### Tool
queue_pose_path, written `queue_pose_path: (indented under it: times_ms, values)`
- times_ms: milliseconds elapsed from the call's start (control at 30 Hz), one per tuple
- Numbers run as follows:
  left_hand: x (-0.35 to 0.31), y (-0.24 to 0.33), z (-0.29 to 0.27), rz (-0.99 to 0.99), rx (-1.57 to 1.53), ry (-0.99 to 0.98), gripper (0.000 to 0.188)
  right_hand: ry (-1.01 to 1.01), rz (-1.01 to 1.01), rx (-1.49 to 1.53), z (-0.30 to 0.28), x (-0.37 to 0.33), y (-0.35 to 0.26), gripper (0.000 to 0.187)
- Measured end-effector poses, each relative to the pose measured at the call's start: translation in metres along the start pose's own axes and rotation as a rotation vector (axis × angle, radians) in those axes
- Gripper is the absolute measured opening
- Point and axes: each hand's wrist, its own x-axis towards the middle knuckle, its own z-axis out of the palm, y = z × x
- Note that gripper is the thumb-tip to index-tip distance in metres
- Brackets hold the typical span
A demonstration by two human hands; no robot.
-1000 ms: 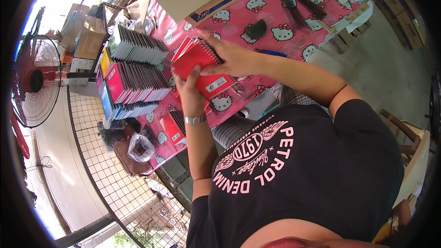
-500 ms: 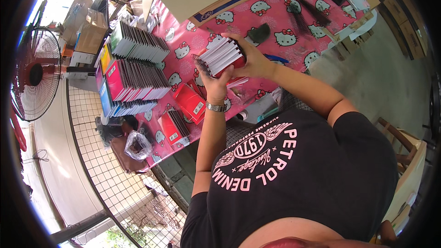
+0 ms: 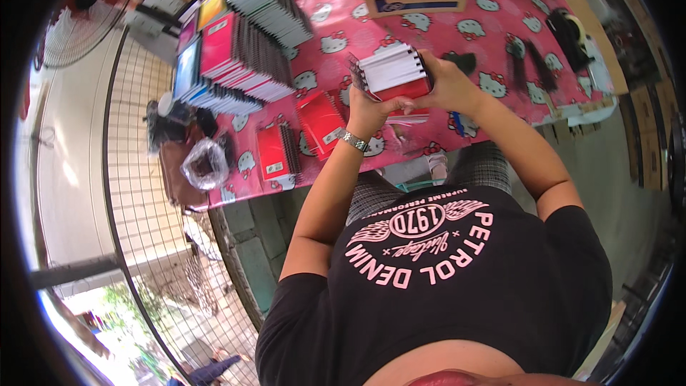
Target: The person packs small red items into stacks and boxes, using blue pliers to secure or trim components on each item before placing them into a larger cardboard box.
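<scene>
Toward the near edge of the table (image 3: pixel 334 66), our left hand (image 3: pixel 369 112) and right hand (image 3: pixel 449 84) clamp fingers round red, spiral-bound notebooks (image 3: pixel 404 90), white page edges (image 3: pixel 391 66) showing.

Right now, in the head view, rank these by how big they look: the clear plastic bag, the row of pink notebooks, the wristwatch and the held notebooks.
Largest to smallest, by visible area:
Row of pink notebooks
Held notebooks
Clear plastic bag
Wristwatch
</scene>
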Motion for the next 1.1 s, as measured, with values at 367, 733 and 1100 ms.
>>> queue_pose_path:
  times_ms: [367, 733, 1100]
  values:
    - [-0.079, 0.03, -0.249, -0.619, 0.159, 0.365, 0.067, -0.539, 0.498, 0.579, 0.196, 0.109, -0.096, 0.085]
    - [-0.112, -0.009, -0.32, -0.807, 0.571, 0.346, 0.073, -0.482, 0.858, 0.529, 0.3, 0.104, -0.137, 0.08]
    - [-0.121, -0.029, -0.303, -0.593, 0.842, 0.484, 0.07, -0.613, 0.839, 0.892, 0.263, 0.1, -0.139, 0.069]
